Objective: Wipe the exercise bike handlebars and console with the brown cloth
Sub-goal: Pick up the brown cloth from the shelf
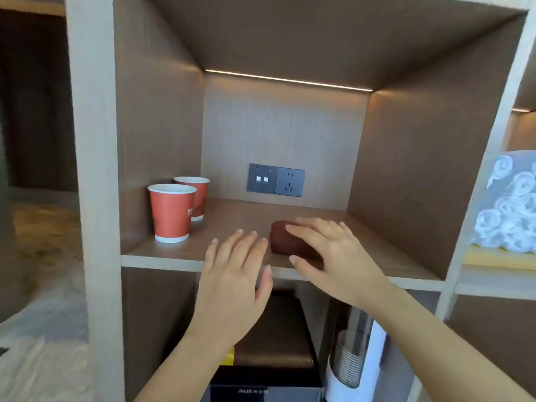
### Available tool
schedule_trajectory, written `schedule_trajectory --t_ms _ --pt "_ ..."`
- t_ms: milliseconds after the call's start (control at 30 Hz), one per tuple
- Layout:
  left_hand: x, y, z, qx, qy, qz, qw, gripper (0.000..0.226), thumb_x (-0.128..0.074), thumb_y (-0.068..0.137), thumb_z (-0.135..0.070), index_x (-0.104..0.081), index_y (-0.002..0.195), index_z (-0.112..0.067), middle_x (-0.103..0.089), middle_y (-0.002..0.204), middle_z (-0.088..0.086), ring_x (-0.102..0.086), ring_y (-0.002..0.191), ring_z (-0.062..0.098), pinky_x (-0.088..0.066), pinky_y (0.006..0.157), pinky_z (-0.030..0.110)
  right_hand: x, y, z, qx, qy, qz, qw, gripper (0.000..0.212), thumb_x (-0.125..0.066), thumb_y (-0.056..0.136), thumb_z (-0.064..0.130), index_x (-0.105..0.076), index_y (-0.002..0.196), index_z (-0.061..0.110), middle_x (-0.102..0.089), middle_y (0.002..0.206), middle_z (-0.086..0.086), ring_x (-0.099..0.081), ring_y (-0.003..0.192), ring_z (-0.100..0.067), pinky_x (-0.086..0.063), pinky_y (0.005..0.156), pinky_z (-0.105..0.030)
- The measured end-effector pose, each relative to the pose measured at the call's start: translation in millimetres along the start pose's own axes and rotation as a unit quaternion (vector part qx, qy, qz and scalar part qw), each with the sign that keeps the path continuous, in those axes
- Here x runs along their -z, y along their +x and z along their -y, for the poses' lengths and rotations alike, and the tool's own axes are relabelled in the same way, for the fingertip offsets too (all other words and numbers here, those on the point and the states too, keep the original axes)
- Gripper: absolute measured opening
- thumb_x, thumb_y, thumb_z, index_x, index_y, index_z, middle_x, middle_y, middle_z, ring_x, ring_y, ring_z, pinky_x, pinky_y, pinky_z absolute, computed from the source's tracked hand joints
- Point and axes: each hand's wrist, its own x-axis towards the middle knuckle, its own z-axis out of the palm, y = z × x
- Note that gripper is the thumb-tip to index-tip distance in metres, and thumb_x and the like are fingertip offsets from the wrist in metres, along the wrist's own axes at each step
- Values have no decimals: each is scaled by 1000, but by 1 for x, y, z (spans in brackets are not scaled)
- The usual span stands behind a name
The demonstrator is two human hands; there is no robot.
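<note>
A brown cloth (pixel 285 240), folded or rolled into a small bundle, lies on a wooden shelf (pixel 240 219) inside a cabinet niche. My right hand (pixel 330 253) hovers over it with fingers spread above its top and the thumb at its near side; whether it touches the cloth is unclear. My left hand (pixel 235 274) is held flat, fingers straight, just left of the cloth at the shelf's front edge, holding nothing. No exercise bike is in view.
Two red paper cups (pixel 172 213) stand at the shelf's left. A switch and socket plate (pixel 275 179) is on the back wall. Rolled white towels (pixel 510 204) fill the right compartment. Below are a dark box (pixel 275 340) and a cup dispenser (pixel 352 358).
</note>
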Motion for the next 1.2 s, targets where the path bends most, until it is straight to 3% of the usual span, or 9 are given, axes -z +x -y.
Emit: schedule_trajectory --t_ms 100,300,433,567,667,833,933,1200 --pt "-10 12 13 -22 -6 -19 1000 38 -45 83 -28 -67 108 -8 -67 112 11 -61 108 29 -40 93 55 3 31 -16 89 -43 44 994 48 -54 88 40 -42 134 32 -40 143 7 -35 131 -15 -18 112 -45" --pt "-33 17 29 -28 -13 -39 999 44 -38 83 -31 -67 108 -9 -67 114 10 -60 109 28 -39 95 54 -5 72 -33 136 -23 145 980 48 -52 88 45 -39 134 42 -38 143 12 -31 130 -7 -26 107 -31" --pt "-41 16 30 -25 -15 -61 998 42 -41 83 -31 -68 107 -11 -67 115 9 -60 109 27 -43 92 53 -10 75 -35 109 57 212 970 43 -50 89 46 -39 131 47 -41 136 15 -39 122 -4 -37 101 -27" --pt "-45 18 29 -13 -15 -66 998 42 -42 82 -33 -68 107 -12 -67 115 8 -61 109 25 -44 91 50 -17 69 -29 89 50 190 976 38 -48 90 46 -44 127 41 -48 119 13 -48 104 -5 -47 89 -28" --pt "-46 19 28 -10 -24 -70 997 41 -43 81 -33 -69 105 -12 -68 113 8 -62 107 25 -45 90 48 -17 71 -26 57 55 192 978 38 -49 89 49 -45 125 42 -49 119 10 -49 106 -10 -47 89 -28" --pt "-45 16 28 -8 -29 -71 997 41 -42 82 -30 -68 105 -10 -67 114 8 -60 109 24 -46 91 48 -4 80 -34 8 123 305 944 47 -54 78 63 -34 120 65 -40 131 19 -41 118 -8 -37 100 -31" --pt "-45 13 29 -4 -29 -67 997 40 -43 82 -30 -68 106 -10 -66 115 8 -60 110 24 -45 92 48 -7 75 -33 10 153 298 942 49 -58 76 62 -35 118 65 -41 133 20 -41 120 -8 -37 103 -33" --pt "-34 0 24 10 -50 -50 997 42 -42 83 -29 -65 109 -6 -64 117 12 -58 112 28 -43 92 44 -2 56 -21 42 163 269 948 47 -68 70 57 -46 111 54 -48 112 22 -46 105 1 -40 85 -20"
